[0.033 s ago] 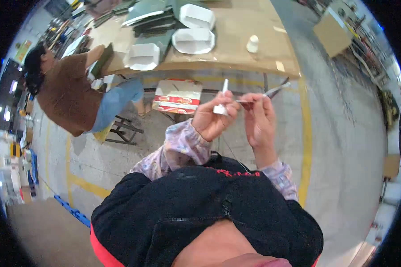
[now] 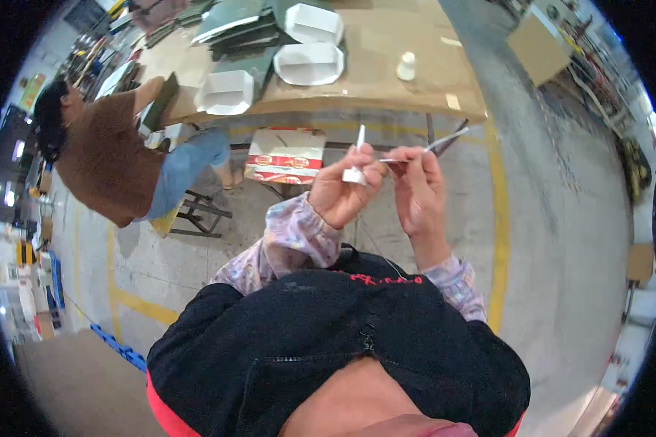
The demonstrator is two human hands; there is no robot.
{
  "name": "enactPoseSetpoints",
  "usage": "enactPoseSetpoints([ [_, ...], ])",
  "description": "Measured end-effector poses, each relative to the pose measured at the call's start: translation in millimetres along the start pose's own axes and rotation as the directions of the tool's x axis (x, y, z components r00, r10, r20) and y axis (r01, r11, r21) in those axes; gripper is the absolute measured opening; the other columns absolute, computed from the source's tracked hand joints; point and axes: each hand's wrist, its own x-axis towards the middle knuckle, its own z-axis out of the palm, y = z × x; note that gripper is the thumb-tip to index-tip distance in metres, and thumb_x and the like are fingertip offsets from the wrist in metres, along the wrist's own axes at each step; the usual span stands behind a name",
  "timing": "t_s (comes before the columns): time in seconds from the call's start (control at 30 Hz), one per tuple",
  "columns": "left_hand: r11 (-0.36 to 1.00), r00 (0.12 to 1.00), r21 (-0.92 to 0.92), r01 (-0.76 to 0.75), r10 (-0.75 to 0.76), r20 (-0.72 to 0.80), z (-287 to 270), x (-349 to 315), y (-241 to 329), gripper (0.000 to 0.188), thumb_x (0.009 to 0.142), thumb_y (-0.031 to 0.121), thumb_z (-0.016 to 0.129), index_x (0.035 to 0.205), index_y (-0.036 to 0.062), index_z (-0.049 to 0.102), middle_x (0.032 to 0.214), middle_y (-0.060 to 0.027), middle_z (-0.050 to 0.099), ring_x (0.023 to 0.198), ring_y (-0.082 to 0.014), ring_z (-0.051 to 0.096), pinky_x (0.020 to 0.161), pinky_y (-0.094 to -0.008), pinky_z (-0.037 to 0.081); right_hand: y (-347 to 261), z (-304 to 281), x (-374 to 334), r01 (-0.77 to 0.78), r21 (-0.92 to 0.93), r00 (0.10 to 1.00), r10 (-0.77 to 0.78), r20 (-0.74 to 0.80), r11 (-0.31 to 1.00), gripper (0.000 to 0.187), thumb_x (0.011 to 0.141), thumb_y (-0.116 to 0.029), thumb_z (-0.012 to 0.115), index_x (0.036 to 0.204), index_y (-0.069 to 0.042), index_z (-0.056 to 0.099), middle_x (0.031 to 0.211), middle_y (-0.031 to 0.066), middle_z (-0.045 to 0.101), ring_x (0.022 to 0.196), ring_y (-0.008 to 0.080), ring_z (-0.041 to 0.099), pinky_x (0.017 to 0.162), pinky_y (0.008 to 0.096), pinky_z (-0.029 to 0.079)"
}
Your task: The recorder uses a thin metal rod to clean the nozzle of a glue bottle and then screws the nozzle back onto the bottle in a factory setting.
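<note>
My left hand point(image 2: 348, 191) is closed around a slim white tube with a tapered tip point(image 2: 362, 136), held upright; it looks like a small glue tube, partly hidden by my fingers. Close beside it, my right hand point(image 2: 420, 193) pinches a thin strip, dark on one part and pale on another point(image 2: 448, 141), whose kind I cannot make out. One end of the strip reaches toward my left fingertips; whether it touches them cannot be told. Both hands are raised in front of the table's near edge.
On the brown-covered table point(image 2: 379, 102) are white octagonal trays point(image 2: 309, 64), stacked dark green sheets point(image 2: 244, 33) and a small white bottle point(image 2: 406, 67). A stool topped with red-and-white cardboard point(image 2: 285, 154) stands below the edge. At left sits a person in brown point(image 2: 109, 156), holding a green sheet.
The whole view has shifted slightly. Both hands keep the same grip and nearly the same pose.
</note>
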Motion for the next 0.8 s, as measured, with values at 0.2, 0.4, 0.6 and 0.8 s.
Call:
enactPoseSetpoints([
  [0.2, 0.982, 0.992, -0.14, 0.126, -0.121, 0.039, -14.4, 13.2, -1.7, 0.011, 0.086, 0.004, 0.049, 0.096, -0.0011, 0.047, 0.079, -0.0043, 0.048, 0.077, -0.0143, 0.04, 0.071, -0.0277, 0.044, -3.5, -16.7, 4.8, 0.086, -0.007, 0.996, -0.085, 0.039, 0.996, 0.015, 0.089, -0.008, 0.05, 0.101, -0.001, 0.055, 0.097, 0.0107, 0.06, 0.095, 0.0202, 0.055, 0.089, 0.0355, 0.041],
  [0.4, 0.976, 0.99, -0.168, 0.142, -0.143, 0.003, -15.1, 13.7, -14.4, 0.011, 0.086, 0.004, 0.049, 0.096, -0.0014, 0.048, 0.078, -0.0036, 0.047, 0.078, -0.0144, 0.041, 0.072, -0.0281, 0.043, -9.5, -16.4, 2.1, 0.134, -0.069, 0.989, -0.137, -0.048, 0.989, 0.014, 0.088, -0.006, 0.05, 0.1, 0.0, 0.056, 0.093, 0.0119, 0.061, 0.088, 0.0215, 0.058, 0.085, 0.0362, 0.046],
  [0.6, 0.981, 0.983, -0.145, 0.133, -0.148, -0.104, -20.4, 14.8, -17.1, 0.015, 0.086, 0.004, 0.05, 0.101, -0.0008, 0.048, 0.08, -0.0036, 0.049, 0.078, -0.0144, 0.042, 0.072, -0.0287, 0.043, -13.4, -16.8, 4.6, 0.135, -0.167, 0.978, -0.158, -0.137, 0.977, 0.013, 0.087, -0.004, 0.051, 0.097, 0.002, 0.056, 0.089, 0.0117, 0.061, 0.083, 0.021, 0.06, 0.082, 0.0358, 0.049],
  [0.8, 0.977, 0.989, -0.173, 0.125, -0.136, -0.057, -19.3, 10.8, -25.1, 0.017, 0.085, 0.003, 0.051, 0.101, -0.0006, 0.049, 0.083, -0.0045, 0.052, 0.078, -0.0152, 0.045, 0.074, -0.0291, 0.044, -8.6, -15.3, 10.4, 0.029, -0.129, 0.969, -0.059, -0.238, 0.991, 0.014, 0.086, -0.004, 0.053, 0.097, 0.004, 0.057, 0.085, 0.0108, 0.062, 0.08, 0.0205, 0.061, 0.081, 0.0355, 0.05],
])
